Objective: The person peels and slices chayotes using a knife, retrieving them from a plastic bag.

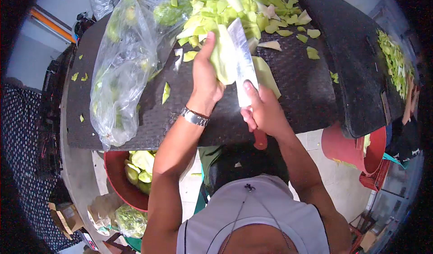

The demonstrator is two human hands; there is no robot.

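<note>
My left hand (pixel 207 77) is closed around a long pale green piece of fruit or vegetable (pixel 221 60), its thumb on the left side. My right hand (pixel 267 109) grips a broad-bladed knife (pixel 244 57) with a red handle, thumb pressed on the blade near the handle. The blade points away from me and lies along the right side of the held piece. Beneath the knife and right hand, another smooth pale green piece (pixel 268 77) shows in part. Just beyond both hands rises a heap of light green slices and peelings (pixel 239 8).
A clear plastic bag (pixel 122 78) of green produce lies on the dark textured table (pixel 302 96) at left. Below it stands a red tub (pixel 118 181) of pale green pieces. At right are another red bucket (pixel 345 148) and a second pile of green slices (pixel 393 64).
</note>
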